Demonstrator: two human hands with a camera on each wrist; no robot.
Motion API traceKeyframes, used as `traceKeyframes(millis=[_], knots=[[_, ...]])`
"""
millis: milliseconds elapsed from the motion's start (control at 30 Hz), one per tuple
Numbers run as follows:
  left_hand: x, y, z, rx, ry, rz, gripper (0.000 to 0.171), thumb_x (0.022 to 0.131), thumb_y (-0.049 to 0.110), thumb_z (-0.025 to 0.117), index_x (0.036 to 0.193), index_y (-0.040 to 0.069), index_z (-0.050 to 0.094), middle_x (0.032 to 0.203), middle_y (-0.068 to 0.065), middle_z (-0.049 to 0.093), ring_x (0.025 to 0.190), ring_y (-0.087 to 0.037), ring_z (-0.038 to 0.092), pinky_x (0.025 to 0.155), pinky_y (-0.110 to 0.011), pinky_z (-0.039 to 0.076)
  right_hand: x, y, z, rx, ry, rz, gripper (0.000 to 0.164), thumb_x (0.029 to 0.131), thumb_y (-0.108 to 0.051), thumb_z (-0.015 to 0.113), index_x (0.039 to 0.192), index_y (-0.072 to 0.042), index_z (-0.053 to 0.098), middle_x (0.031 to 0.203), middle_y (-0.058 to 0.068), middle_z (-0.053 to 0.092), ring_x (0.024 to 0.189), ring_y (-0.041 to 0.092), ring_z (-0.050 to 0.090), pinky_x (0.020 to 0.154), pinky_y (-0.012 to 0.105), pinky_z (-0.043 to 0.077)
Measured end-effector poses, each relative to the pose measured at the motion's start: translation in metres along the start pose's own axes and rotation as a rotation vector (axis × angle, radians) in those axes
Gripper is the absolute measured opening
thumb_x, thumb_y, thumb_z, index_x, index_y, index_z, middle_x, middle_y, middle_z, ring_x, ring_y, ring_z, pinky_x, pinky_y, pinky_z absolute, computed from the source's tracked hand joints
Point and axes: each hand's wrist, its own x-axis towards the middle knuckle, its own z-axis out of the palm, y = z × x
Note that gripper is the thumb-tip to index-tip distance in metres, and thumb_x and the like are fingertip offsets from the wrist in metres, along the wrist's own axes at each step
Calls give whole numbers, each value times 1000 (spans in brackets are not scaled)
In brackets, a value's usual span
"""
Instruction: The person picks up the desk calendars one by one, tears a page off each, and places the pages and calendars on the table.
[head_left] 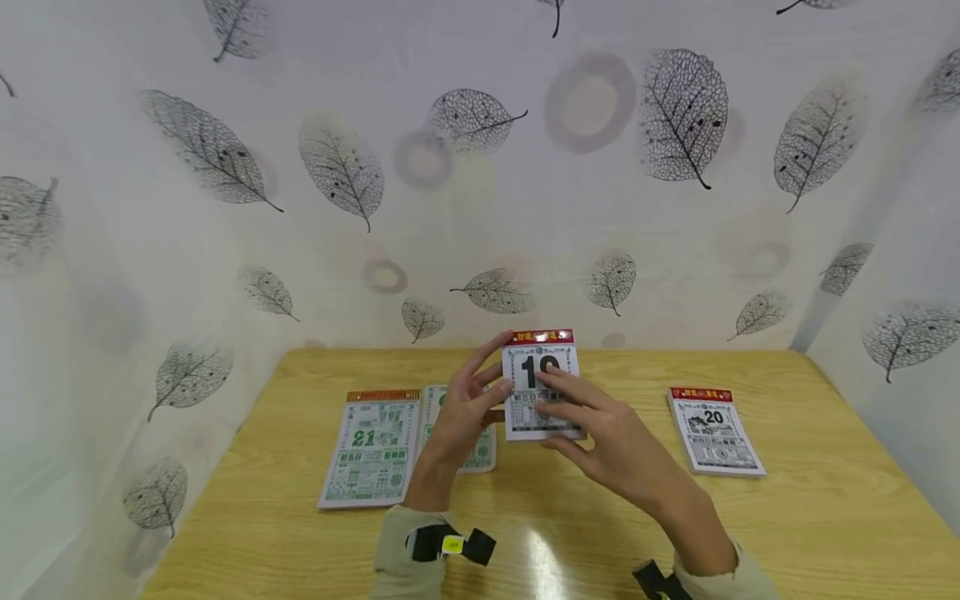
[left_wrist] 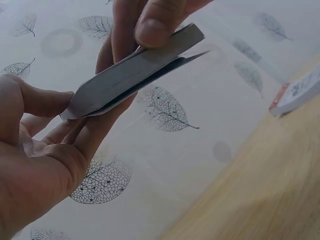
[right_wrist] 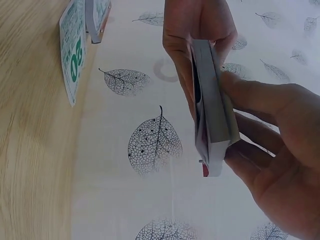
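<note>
A thick tear-off calendar [head_left: 539, 423] with a red header strip and a large black 19 is held up above the table. My left hand [head_left: 461, 412] grips it by its left side, thumb on the front and fingers behind. Across the front lie the fingers of my right hand [head_left: 622, 446], and its thumb sits at the bottom edge. From the left wrist, the block [left_wrist: 135, 72] shows edge-on, with a gap between its layers near the back; the right thumb presses its edge. The right wrist view also shows the block [right_wrist: 212, 95] edge-on between both hands.
Two green-printed calendars lie at the left on the wooden table [head_left: 585, 533]: one showing 21 [head_left: 367, 454], and another [head_left: 480, 450] partly behind my left hand. A smaller red-headed calendar [head_left: 717, 433] showing 20 lies at the right. A leaf-patterned cloth [head_left: 495, 200] hangs behind.
</note>
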Motion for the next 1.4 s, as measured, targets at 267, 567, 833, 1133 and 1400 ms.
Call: traceKeyframes(millis=[267, 567, 833, 1133, 1400], knots=[[1, 0, 2, 5, 12, -46, 61, 106, -1, 49, 160, 22, 36, 148, -22, 53, 114, -28, 66, 78, -35, 62, 2, 2, -2, 56, 33, -9, 21, 82, 7, 80, 99, -5, 77, 132, 13, 67, 122, 34, 64, 80, 29, 61], [0, 2, 6, 35, 22, -90, 60, 106, 0, 48, 159, 26, 39, 148, -18, 54, 116, -29, 65, 79, -34, 61, 2, 3, -2, 117, 98, -10, 25, 80, 9, 81, 96, -8, 72, 107, 4, 74, 93, 16, 70, 76, 19, 58], [0, 1, 6, 41, 8, -63, 59, 106, 2, 48, 160, 25, 37, 150, -19, 52, 118, -31, 63, 83, -39, 61, 2, 4, -4, 159, 139, 47, 30, 82, 9, 80, 105, -9, 74, 95, -3, 73, 78, 6, 64, 67, 21, 55], [1, 1, 10, 84, -35, -42, 58, 106, 0, 47, 159, 20, 38, 147, -21, 54, 117, -35, 64, 84, -43, 62, 0, 4, -5, 237, 93, 109, 21, 86, 5, 78, 94, -14, 76, 101, -7, 67, 84, 7, 67, 70, 24, 58], [0, 3, 10, 68, -76, -47, 52, 110, 8, 41, 160, 19, 36, 148, -21, 53, 112, -31, 68, 81, -40, 62, 0, 6, -12, 264, 157, 259, 20, 93, 5, 70, 106, -10, 70, 101, 1, 76, 88, 17, 74, 68, 28, 60]])
